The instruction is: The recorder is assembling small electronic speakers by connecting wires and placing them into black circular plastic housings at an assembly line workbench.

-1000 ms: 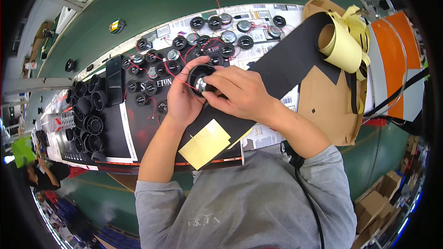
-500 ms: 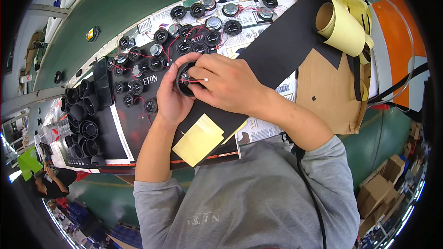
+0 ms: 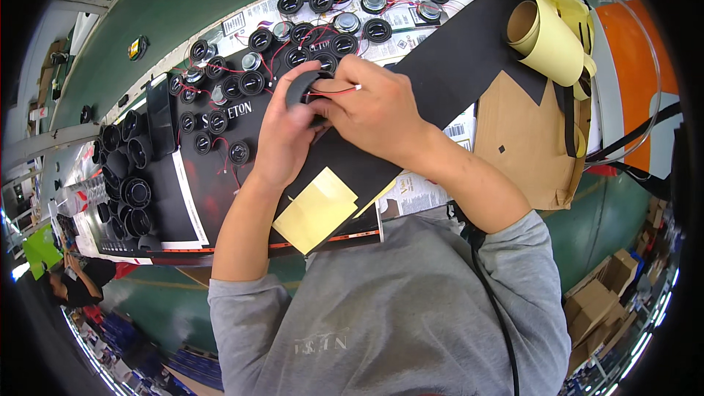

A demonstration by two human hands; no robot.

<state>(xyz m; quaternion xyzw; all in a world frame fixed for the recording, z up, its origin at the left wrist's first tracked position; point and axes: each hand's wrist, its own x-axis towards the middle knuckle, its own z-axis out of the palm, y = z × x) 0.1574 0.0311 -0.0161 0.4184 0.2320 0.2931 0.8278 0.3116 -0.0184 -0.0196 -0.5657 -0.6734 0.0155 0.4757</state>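
My left hand (image 3: 282, 132) is wrapped round a black round cup-shaped housing (image 3: 299, 89), now tilted so its curved outer wall shows. My right hand (image 3: 378, 106) is closed at the cup's right side, thumb and fingers pinched together. Red and black wires (image 3: 334, 92) come out of the cup and pass between these fingers, ending in a small white connector. The inside of the cup is hidden by my fingers. Beyond my hands lie several small round speakers (image 3: 238, 152), some with black cones up, others with silver magnets up, with red wires trailing among them.
Several black cup housings (image 3: 136, 192) crowd the table's left side near a clear plastic bottle (image 3: 82, 196). A black sheet (image 3: 462, 51) runs diagonally to a yellow-backed roll (image 3: 554, 48) on cardboard (image 3: 524, 147). Yellow paper (image 3: 315, 209) lies close to my body. A person (image 3: 77, 279) is at far left.
Both hands have shifted slightly up and right with the cup. The cup has turned from facing me to showing its outer wall, and the white connector has moved up and right.
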